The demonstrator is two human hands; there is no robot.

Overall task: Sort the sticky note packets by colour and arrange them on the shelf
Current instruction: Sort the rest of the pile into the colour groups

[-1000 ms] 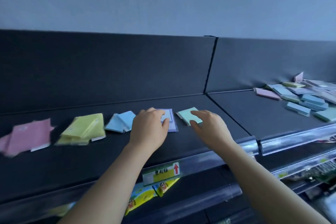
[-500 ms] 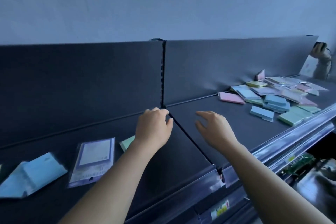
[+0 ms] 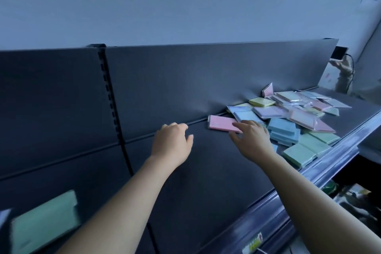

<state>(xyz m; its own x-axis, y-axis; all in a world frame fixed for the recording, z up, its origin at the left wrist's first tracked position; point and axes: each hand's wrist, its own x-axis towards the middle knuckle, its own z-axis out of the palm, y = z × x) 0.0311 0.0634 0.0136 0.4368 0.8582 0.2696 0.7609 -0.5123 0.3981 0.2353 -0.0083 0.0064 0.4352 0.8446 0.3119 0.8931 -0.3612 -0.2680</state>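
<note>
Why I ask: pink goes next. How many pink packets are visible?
4 pink packets, as far as I can tell: one under the right hand, one leaning on the back panel, two on the pile. Others may be buried.

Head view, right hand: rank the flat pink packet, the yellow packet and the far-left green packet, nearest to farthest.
1. pink packet: touching the right hand, at its left.
2. yellow packet: further back, in the heap.
3. green packet: far left, lower corner.

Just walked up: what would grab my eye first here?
A jumbled heap of pastel sticky note packets at the right end of the dark shelf. The right hand reaches into it, fingers touching a pink packet at the heap's left edge; the left hand hovers empty nearby.
</note>
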